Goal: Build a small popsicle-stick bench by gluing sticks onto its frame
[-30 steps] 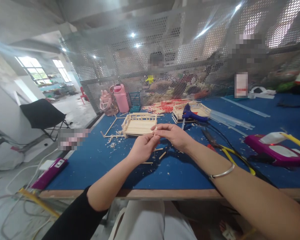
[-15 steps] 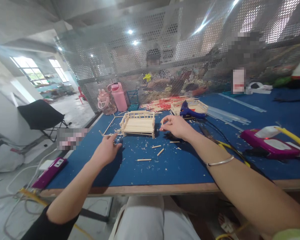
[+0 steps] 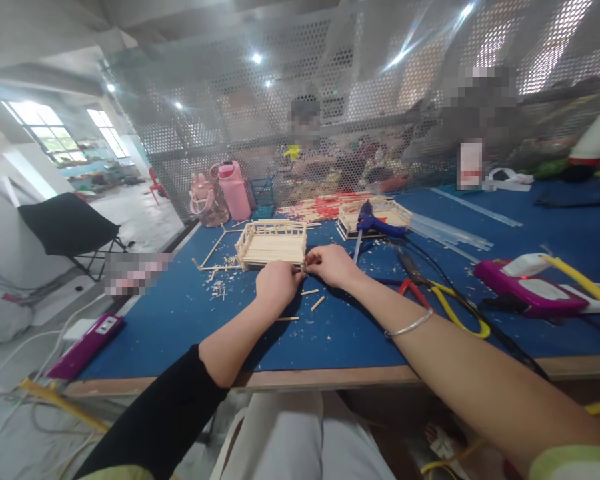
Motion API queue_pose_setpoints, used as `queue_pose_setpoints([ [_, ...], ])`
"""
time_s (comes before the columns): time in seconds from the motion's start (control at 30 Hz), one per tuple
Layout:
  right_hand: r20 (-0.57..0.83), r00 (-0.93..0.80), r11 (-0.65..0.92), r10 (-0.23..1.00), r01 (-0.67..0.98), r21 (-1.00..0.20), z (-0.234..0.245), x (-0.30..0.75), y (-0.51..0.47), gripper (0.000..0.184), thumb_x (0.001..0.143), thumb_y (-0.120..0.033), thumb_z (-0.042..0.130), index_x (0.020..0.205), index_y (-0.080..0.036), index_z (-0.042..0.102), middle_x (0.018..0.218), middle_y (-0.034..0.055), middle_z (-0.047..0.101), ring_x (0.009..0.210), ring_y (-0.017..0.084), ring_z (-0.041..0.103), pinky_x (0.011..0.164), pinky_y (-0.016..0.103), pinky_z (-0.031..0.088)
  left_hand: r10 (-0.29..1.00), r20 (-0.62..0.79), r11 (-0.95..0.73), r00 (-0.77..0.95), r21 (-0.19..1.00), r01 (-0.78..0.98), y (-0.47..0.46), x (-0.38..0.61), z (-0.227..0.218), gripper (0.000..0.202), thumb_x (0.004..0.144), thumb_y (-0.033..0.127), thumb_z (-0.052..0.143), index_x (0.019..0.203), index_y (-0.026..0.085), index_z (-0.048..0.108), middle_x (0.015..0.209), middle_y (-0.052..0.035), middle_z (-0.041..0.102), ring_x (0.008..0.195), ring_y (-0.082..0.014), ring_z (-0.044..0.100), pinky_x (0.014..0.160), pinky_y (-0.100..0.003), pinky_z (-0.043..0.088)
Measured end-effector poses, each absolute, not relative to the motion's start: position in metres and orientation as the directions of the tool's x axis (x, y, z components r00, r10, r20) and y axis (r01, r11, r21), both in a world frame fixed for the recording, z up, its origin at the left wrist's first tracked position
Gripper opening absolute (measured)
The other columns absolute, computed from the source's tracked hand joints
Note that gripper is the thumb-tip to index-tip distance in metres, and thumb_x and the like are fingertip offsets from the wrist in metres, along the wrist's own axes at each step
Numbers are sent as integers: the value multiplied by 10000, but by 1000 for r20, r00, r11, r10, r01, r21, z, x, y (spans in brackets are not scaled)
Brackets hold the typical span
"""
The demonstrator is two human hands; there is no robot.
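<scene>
A miniature bed of pale wooden sticks [image 3: 273,248], with a slatted floor and railed sides, stands on the blue table. My left hand [image 3: 277,285] reaches across its front, with thumb and finger pinched at the front right corner leg. From the other side, my right hand [image 3: 333,265] has its fingertips closed at the same corner, around a short wooden stick mostly hidden by the fingers. The two hands' fingertips nearly meet there. Cut stick pieces [image 3: 318,303] lie just in front of the hands.
A blue glue gun [image 3: 375,221] rests by a second stick model [image 3: 347,227]. Pliers with red and yellow handles [image 3: 443,303], clear glue sticks [image 3: 450,230] and a purple power strip [image 3: 530,287] lie right. Pink bottles [image 3: 234,190] stand behind, before a perforated metal screen [image 3: 220,120].
My left hand has moved right from the bed's left side to its front right corner. My right hand has brought the short stick left and down to that corner.
</scene>
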State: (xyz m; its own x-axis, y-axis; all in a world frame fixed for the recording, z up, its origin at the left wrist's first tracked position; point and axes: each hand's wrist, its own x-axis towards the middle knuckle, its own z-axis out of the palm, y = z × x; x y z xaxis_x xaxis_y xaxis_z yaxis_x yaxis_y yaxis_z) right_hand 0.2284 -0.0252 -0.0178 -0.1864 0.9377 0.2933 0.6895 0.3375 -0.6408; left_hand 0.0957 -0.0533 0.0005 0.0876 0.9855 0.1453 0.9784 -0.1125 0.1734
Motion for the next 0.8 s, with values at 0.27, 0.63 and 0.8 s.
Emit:
queue_pose_setpoints([
  [0.27, 331, -173, 354, 928, 685, -636, -18, 227, -28, 126, 661, -45, 646, 695, -166, 638, 739, 26, 724, 685, 127, 662, 634, 197, 436, 980, 167, -141, 111, 183, 973, -52, 97, -6, 297, 830, 404, 497, 896, 241, 736, 828, -107, 721, 823, -229, 659, 671, -270, 444],
  [0.63, 318, -143, 324, 937, 693, -644, -18, 226, -32, 127, 681, -66, 631, 745, -174, 651, 770, 31, 726, 720, 133, 661, 640, 202, 429, 972, 221, -125, 80, 195, 973, -53, 98, -8, 260, 810, 387, 536, 900, 216, 711, 883, -101, 719, 857, -247, 649, 685, -293, 446],
  [0.8, 309, -149, 313, 939, 743, -592, -16, 227, -34, 95, 707, -154, 615, 762, -212, 666, 812, 9, 724, 759, 151, 648, 640, 227, 426, 975, 213, -119, 60, 278, 953, -51, 95, -8, 246, 804, 382, 542, 867, 227, 722, 855, -78, 725, 850, -222, 647, 701, -274, 432],
])
